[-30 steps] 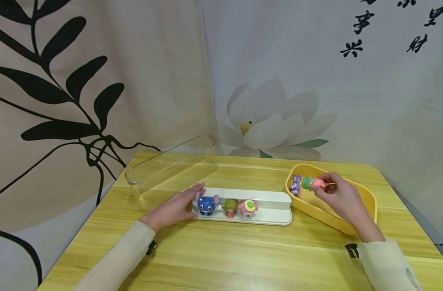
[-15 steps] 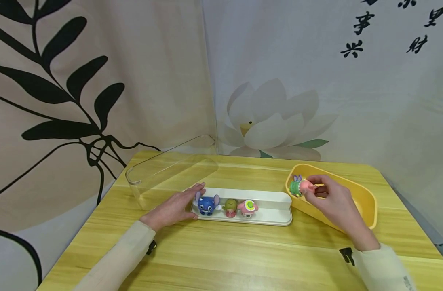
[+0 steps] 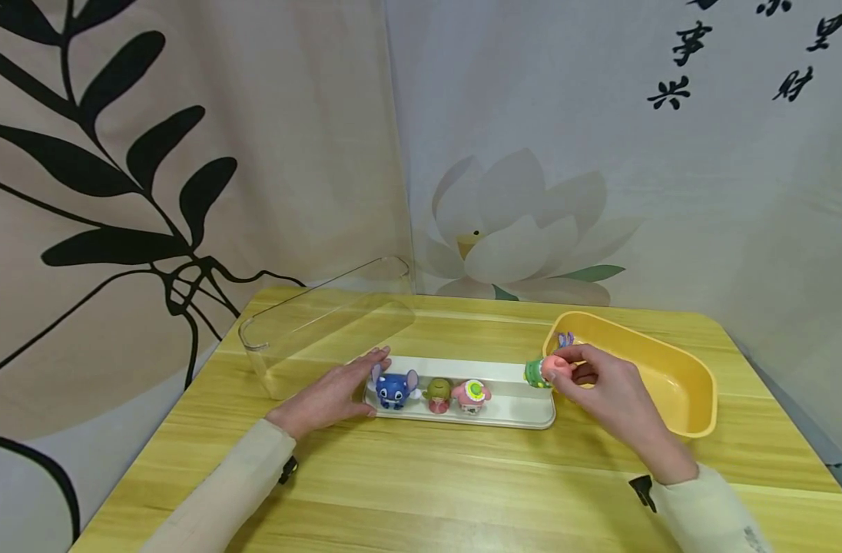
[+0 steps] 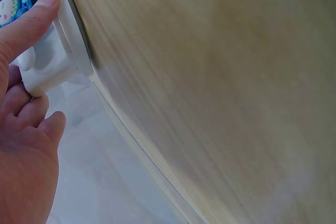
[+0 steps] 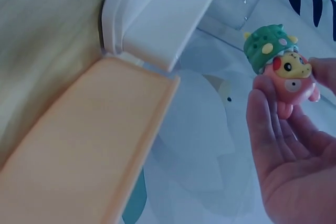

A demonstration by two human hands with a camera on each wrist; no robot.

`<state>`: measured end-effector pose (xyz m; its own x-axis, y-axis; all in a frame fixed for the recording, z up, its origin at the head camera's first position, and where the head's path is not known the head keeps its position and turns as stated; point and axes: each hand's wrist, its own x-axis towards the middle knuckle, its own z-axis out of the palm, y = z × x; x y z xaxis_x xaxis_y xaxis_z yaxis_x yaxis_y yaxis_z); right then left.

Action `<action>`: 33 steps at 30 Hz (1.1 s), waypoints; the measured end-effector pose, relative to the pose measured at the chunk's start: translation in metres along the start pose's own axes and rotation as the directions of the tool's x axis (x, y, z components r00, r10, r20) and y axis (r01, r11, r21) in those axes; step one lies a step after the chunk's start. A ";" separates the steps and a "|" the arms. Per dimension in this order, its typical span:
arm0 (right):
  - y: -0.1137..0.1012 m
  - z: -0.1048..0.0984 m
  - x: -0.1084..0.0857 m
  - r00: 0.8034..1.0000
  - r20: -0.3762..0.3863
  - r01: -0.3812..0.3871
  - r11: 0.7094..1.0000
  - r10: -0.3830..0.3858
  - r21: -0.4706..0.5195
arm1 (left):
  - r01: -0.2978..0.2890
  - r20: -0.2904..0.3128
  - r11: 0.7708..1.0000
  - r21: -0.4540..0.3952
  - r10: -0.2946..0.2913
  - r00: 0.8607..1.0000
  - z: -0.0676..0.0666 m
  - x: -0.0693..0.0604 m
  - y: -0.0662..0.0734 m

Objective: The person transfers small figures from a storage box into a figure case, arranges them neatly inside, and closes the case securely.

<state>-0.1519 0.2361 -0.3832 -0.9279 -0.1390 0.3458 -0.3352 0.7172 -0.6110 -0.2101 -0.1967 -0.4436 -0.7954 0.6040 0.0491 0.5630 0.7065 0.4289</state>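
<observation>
A pink toy figure with a green spiked cap (image 5: 281, 69) is pinched between thumb and fingers of my right hand (image 3: 611, 392). It hangs over the right end of a white stepped display base (image 3: 511, 411). On the base's front step stand a blue big-eared figure (image 3: 393, 390), an olive-and-pink figure (image 3: 438, 394) and a pink figure with a yellow-green top (image 3: 471, 395). My left hand (image 3: 334, 395) holds the base's left end, thumb (image 4: 32, 24) at the front edge and fingers behind. A purple rabbit-eared figure (image 3: 565, 339) is mostly hidden behind my right hand.
The yellow tray (image 3: 670, 369) stands at the right, close to the base's right end. A clear plastic cover (image 3: 324, 322) sits behind my left hand. Fabric backdrops rise behind the wooden table (image 3: 421, 484).
My right hand has carried the pink figure leftward, out from over the yellow tray to the base's right end. My left hand and the figures on the base have stayed put.
</observation>
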 end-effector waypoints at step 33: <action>-0.008 0.056 0.002 0.979 0.142 0.176 0.954 -0.144 -0.244 | -0.005 0.000 1.000 -0.005 0.005 1.000 0.000 0.000 -0.001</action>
<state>-0.1603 0.1918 -0.4181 -0.8837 -0.3365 0.3253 -0.4428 0.8263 -0.3482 -0.2107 -0.1968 -0.4440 -0.7928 0.6074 0.0513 0.5656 0.7016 0.4334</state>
